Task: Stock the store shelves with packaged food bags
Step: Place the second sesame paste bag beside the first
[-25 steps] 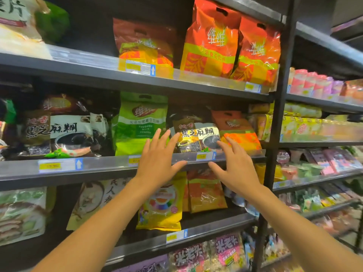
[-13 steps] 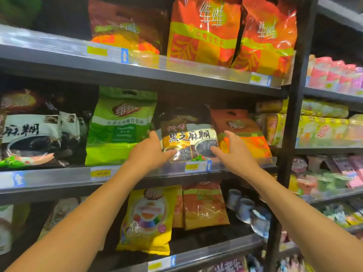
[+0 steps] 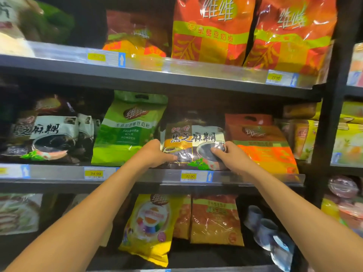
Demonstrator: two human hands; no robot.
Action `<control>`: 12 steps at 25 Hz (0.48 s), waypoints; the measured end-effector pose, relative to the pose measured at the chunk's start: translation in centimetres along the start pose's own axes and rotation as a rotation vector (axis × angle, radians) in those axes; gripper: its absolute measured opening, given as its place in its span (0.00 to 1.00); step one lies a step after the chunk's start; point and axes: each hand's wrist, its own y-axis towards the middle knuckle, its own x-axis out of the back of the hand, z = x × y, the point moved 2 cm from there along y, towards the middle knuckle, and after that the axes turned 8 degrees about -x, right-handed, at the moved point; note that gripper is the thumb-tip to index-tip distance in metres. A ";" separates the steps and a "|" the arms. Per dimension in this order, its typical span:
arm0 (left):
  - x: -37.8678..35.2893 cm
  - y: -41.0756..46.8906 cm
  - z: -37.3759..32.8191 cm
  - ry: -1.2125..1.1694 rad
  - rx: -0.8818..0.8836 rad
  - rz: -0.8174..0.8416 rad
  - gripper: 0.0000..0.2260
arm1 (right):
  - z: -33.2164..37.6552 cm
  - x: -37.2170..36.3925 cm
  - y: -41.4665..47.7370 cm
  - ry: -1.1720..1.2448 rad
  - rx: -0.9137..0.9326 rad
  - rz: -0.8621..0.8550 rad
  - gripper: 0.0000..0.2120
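Observation:
A dark black-sesame bag (image 3: 193, 141) with white and orange panels stands on the middle shelf (image 3: 149, 178), between a green soy-milk-powder bag (image 3: 128, 128) and an orange bag (image 3: 261, 146). My left hand (image 3: 155, 154) grips its lower left corner, thumb across the front. My right hand (image 3: 229, 157) grips its lower right side, fingers over the bowl picture. The bag's bottom edge sits just behind the shelf's clear price rail.
More black-sesame bags (image 3: 49, 136) lie at the left of the same shelf. Large orange bags (image 3: 212, 30) fill the shelf above. Yellow and orange bags (image 3: 151, 226) stand on the shelf below. A black upright post (image 3: 326, 134) borders the bay on the right.
Both hands were open in front of the shelf edge, then reached in and closed on the sides of the black-sesame bag. The camera moved closer to the shelf.

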 end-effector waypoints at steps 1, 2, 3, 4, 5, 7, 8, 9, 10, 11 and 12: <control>0.3 -0.3 -0.8 -0.029 0.011 -0.040 0.27 | 0.4 0.3 0.2 0.048 0.029 -0.007 0.12; 0.6 -0.6 -1.7 -0.068 0.016 -0.083 0.32 | 1.0 0.8 0.1 0.103 0.063 -0.017 0.11; 0.7 -1.0 -2.5 -0.126 0.022 -0.119 0.34 | 1.6 1.3 0.0 0.155 0.084 -0.030 0.11; 0.9 -1.2 -3.1 -0.208 0.026 -0.140 0.33 | 2.2 1.8 -0.3 0.198 0.094 -0.046 0.11; 1.0 -1.5 -3.5 -0.334 0.039 -0.136 0.28 | 2.5 2.2 -0.3 0.231 0.091 -0.060 0.10; 1.3 -1.8 -3.6 -0.694 0.115 -0.098 0.20 | 2.4 3.0 -0.4 0.280 0.090 -0.059 0.11; 1.5 -2.2 -3.5 -0.867 0.165 -0.070 0.20 | 2.2 3.3 -0.6 0.309 0.090 -0.058 0.10; 1.6 -2.6 -3.3 -1.004 0.218 -0.041 0.22 | 1.7 3.6 -0.6 0.341 0.083 -0.052 0.09; 1.6 -3.2 -3.2 -1.099 0.267 0.004 0.25 | 1.3 4.0 -0.9 0.372 0.069 -0.047 0.11; 1.6 -3.7 -3.3 -1.165 0.293 0.050 0.28 | 0.8 4.2 -1.3 0.400 0.058 -0.044 0.14; 1.4 -4.3 -3.5 -1.212 0.297 0.089 0.31 | 0.4 4.4 -1.9 0.423 0.051 -0.051 0.15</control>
